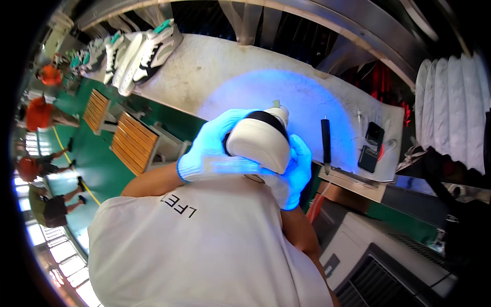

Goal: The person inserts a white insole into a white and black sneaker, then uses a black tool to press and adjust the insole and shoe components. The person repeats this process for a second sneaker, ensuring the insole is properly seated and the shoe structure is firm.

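A shoe (261, 140) with a thick off-white sole and a black band on its upper is held up close to my chest. My left hand (209, 148), in a knitted glove lit blue, grips its left side. Around its right side the gloved fingers of my right hand (296, 171) are closed. The sole's rounded end faces me, and most of the upper is hidden behind it. To the right of my hands, a slim black-handled tool (326, 142) with a thin pointed tip lies on the pale worktable (192, 61).
Several white, grey and teal shoes (151, 53) stand at the table's far left. A black phone (375, 134) and a dark device (368, 157) lie at the right. Metal framework (353, 25) borders the far edge. Slatted wooden seats (134, 142) and people (48, 197) are at left.
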{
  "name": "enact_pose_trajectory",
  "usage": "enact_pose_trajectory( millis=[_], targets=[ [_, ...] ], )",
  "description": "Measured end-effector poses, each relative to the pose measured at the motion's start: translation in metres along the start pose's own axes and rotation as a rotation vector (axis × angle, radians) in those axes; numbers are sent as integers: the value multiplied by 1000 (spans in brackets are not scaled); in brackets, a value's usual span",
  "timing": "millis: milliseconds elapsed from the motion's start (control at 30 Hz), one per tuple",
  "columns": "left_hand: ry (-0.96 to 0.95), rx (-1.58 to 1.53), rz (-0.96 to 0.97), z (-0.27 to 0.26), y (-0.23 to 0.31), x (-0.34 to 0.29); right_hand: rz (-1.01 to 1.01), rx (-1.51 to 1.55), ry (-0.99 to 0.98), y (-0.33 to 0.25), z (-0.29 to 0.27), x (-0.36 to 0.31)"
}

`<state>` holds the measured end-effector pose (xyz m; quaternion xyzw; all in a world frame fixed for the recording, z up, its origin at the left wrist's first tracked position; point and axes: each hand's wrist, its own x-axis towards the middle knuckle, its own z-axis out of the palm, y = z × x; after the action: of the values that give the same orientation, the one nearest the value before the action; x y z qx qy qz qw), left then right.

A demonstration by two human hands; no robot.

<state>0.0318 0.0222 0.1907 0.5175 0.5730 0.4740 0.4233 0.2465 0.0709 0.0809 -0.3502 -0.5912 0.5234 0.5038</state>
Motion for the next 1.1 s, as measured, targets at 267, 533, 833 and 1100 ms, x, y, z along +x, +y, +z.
enact_pose_trajectory(
  millis=[267, 533, 833, 1100],
  targets=[
    [124, -23, -160, 40, -43, -30, 150, -42, 156, -9, -13, -17],
    [26, 30, 93, 39, -80, -24, -258, -331, 74, -93, -25, 8],
    [135, -278, 345, 18, -72, -31, -281, -427, -465, -119, 18, 22],
    [310, -284, 543, 20, -66, -45, -273, -464, -461, -123, 31, 12]
  ],
)
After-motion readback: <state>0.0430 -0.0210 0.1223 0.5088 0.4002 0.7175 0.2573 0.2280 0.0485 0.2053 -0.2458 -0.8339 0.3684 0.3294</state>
